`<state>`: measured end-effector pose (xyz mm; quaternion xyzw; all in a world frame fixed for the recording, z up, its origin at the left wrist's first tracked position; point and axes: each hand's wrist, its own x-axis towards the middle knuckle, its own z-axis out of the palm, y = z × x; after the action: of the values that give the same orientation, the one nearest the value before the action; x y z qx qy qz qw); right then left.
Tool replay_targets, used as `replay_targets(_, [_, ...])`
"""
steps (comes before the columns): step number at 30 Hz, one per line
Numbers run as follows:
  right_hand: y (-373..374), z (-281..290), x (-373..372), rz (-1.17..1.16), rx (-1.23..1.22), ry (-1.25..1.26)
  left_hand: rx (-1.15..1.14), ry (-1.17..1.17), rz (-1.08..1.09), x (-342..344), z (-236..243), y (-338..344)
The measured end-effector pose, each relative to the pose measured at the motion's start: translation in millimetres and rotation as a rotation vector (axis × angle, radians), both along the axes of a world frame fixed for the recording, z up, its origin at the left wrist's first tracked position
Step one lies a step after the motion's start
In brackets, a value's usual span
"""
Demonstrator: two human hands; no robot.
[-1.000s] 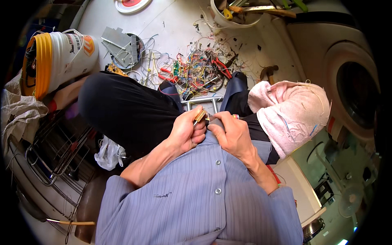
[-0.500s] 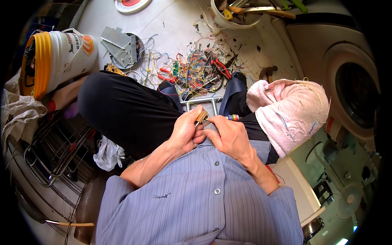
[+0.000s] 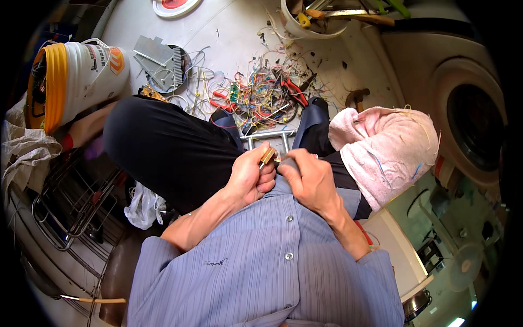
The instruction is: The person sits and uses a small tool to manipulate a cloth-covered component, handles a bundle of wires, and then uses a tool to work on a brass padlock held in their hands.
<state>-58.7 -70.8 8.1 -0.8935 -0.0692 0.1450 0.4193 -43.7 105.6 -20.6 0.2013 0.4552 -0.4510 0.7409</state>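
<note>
My left hand (image 3: 251,173) is closed around a small brass-coloured block (image 3: 268,156) with a silvery edge, held in front of my lap between thumb and fingers. Close beside it on the right, my right hand (image 3: 309,177) is curled, its thumb and forefinger together by a blurred grey piece (image 3: 289,162). What that piece is I cannot make out, and the back of the hand covers most of it. Beyond both hands, between my feet, lies a heap of tangled coloured wires (image 3: 261,95). Red-handled pliers (image 3: 295,91) rest on the heap.
A white bucket with a yellow rim (image 3: 90,82) lies tilted at left. Metal plates (image 3: 158,60) sit on a round tin nearby. A tool bucket (image 3: 313,27) stands at the far side, a hammer (image 3: 357,99) below it. A pink towel (image 3: 389,152) covers my right knee; a washing machine (image 3: 468,109) stands right.
My right hand has shifted slightly and rolled, blurring at the fingers. The rainbow-banded end that stuck out beside it is now nearly hidden. My left hand keeps its hold on the block.
</note>
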Motion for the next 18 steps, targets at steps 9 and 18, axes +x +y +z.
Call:
replay_targets(9, [2.9, 1.8, -3.5, 0.119, 0.025, -0.006, 0.075, 0.007, -0.007, -0.1, 4.5, -2.1])
replay_targets(18, [1.7, 0.2, -3.7, 0.133, 0.009, -0.075, 0.081, -0.029, -0.018, -2.2, 1.7, -3.3])
